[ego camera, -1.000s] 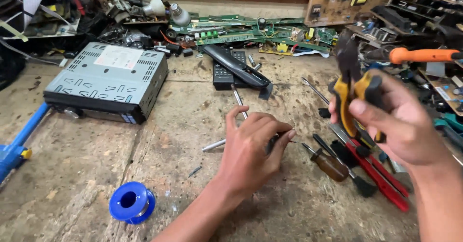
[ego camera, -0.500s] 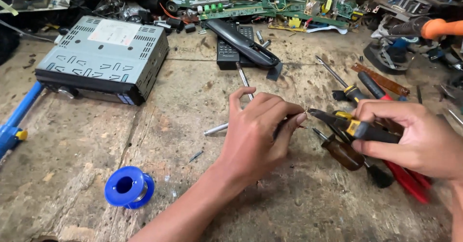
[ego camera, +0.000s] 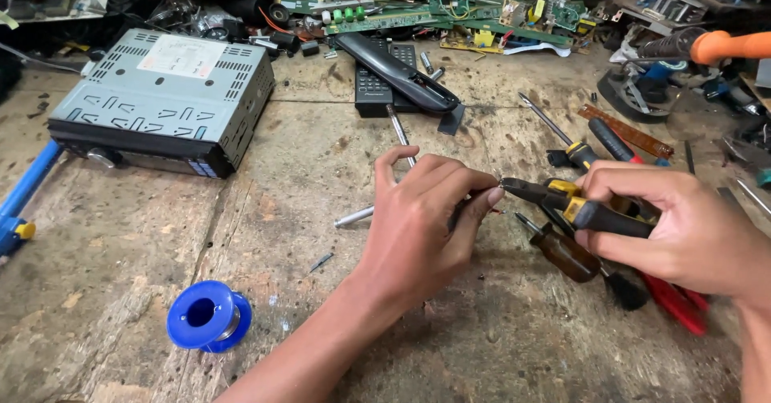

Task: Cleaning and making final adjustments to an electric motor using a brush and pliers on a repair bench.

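Observation:
My left hand [ego camera: 422, 222] rests on the wooden bench [ego camera: 305, 170], its fingertips pinched on something small, perhaps a thin wire, that shows too little to name. My right hand [ego camera: 683, 226] grips black-and-yellow pliers [ego camera: 574, 202] by the handles. The pliers' tip points left and meets my left fingertips at the pinched piece. A brown-handled screwdriver [ego camera: 562, 250] lies on the bench just under the pliers.
A grey car stereo unit [ego camera: 161, 102] sits at the back left. A blue solder spool [ego camera: 209, 316] lies near the front. A black remote [ego camera: 393, 81], green circuit boards [ego camera: 418, 5], several screwdrivers [ego camera: 562, 138], red-handled pliers [ego camera: 679, 306] and an orange-handled tool [ego camera: 723, 45] crowd the back and right.
My right hand came down from holding the pliers raised at the right and brought their tip to my left fingertips. My left hand stayed in place.

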